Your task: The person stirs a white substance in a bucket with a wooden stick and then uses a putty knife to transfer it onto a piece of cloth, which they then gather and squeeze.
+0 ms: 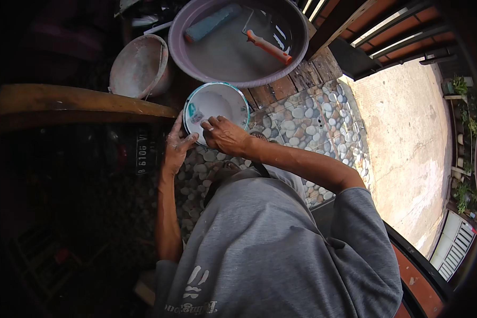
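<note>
A round bucket with a teal-edged rim and white, paint-like stuff inside is in front of me. My left hand grips its near left side, the thumb by the rim and the fingers along the outer wall. White smears mark that hand. Over the bucket's near side, my right hand is closed with its fingers curled. Whatever it holds, if anything, is hidden. A small grey-and-teal patch shows inside the bucket, left of my right fingers; I cannot tell what it is.
A large purple basin of cloudy liquid, with a paint roller in it, stands beyond on wooden boards. Left of it is a stained pail. A yellowish curved beam lies at left. Pebble-patterned flooring surrounds me.
</note>
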Available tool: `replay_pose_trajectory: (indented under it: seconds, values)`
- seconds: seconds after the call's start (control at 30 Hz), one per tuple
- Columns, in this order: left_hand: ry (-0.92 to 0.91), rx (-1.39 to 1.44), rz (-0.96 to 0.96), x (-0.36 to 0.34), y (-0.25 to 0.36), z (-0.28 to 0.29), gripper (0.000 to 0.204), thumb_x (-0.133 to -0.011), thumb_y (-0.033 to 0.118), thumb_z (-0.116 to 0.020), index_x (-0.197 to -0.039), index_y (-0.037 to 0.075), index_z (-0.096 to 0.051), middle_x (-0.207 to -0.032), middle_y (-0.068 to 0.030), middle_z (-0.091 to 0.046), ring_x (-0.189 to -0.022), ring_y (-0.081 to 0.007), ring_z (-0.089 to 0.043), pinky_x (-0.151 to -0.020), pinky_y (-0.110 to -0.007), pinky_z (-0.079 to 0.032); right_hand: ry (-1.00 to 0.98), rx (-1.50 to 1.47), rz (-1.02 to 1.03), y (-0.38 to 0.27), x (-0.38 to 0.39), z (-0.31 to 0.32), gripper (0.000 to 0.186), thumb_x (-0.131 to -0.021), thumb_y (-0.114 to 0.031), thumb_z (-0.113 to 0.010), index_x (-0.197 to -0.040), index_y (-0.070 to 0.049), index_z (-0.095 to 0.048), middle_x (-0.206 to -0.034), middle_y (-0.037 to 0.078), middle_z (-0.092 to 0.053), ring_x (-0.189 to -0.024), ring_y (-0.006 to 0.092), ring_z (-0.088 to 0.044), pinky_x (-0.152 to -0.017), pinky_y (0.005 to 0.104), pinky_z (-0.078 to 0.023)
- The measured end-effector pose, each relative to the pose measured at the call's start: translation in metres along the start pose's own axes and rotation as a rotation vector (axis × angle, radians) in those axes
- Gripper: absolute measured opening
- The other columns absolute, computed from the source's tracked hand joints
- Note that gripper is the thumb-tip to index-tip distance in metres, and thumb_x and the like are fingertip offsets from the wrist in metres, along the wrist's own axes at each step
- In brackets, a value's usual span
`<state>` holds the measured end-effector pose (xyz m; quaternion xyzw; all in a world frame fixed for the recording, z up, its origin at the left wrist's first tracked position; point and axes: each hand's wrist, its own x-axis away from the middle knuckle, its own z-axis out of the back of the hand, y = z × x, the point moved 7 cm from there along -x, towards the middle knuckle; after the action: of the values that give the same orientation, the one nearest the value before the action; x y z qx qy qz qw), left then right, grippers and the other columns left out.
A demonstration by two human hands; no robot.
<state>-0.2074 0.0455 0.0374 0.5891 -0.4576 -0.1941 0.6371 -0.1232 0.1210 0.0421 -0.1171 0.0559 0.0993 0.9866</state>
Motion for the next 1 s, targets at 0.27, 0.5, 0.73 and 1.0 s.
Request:
replay_pose_trajectory:
  seconds: [0.27,0.5,0.73,1.0]
  values:
    - [-0.003,-0.055,-0.002,0.002,-0.005,0.001,0.077,-0.081,0.013,-0.068,-0.144,0.001,-0.026,-0.130,-0.0126,-0.048,-0.114,-0.0178,-0.050,-0.097,-0.029,-0.041,0.201,0.023,-0.143,0.034,-0.004,0.023,0.018,-0.077,-0.015,-0.054,-0.071,-0.002,-0.064,-0.099,0.018,-0.059,-0.086,0.0285,-0.059,-0.073,0.0384,-0.049]
    - [0.005,-0.030,-0.035,0.006,-0.004,-0.003,0.076,-0.081,0.014,-0.069,-0.143,0.000,-0.027,-0.129,-0.0122,-0.048,-0.114,-0.0175,-0.050,-0.097,-0.029,-0.041,0.079,-0.082,-0.274,0.054,0.014,0.006,0.014,-0.077,-0.008,-0.051,-0.072,0.000,-0.061,-0.084,0.026,-0.059,-0.070,0.0332,-0.063,-0.065,0.0412,-0.051]
    - [0.030,-0.043,-0.108,0.007,0.001,-0.011,0.076,-0.082,0.015,-0.069,-0.143,-0.001,-0.025,-0.129,-0.0119,-0.048,-0.112,-0.0176,-0.050,-0.096,-0.029,-0.040,0.123,-0.355,-0.487,0.060,0.028,-0.001,0.013,-0.071,-0.009,-0.056,-0.074,0.003,-0.060,-0.077,0.027,-0.061,-0.070,0.0396,-0.063,-0.071,0.0448,-0.051]
    - [0.020,0.008,-0.100,0.008,-0.009,-0.011,0.077,-0.083,0.016,-0.067,-0.144,-0.001,-0.023,-0.130,-0.0132,-0.048,-0.115,-0.0189,-0.049,-0.098,-0.031,-0.039,0.063,-0.734,-0.797,0.073,0.017,-0.014,0.020,-0.067,-0.011,-0.064,-0.070,0.008,-0.061,-0.073,0.029,-0.062,-0.074,0.0417,-0.065,-0.072,0.0430,-0.053]
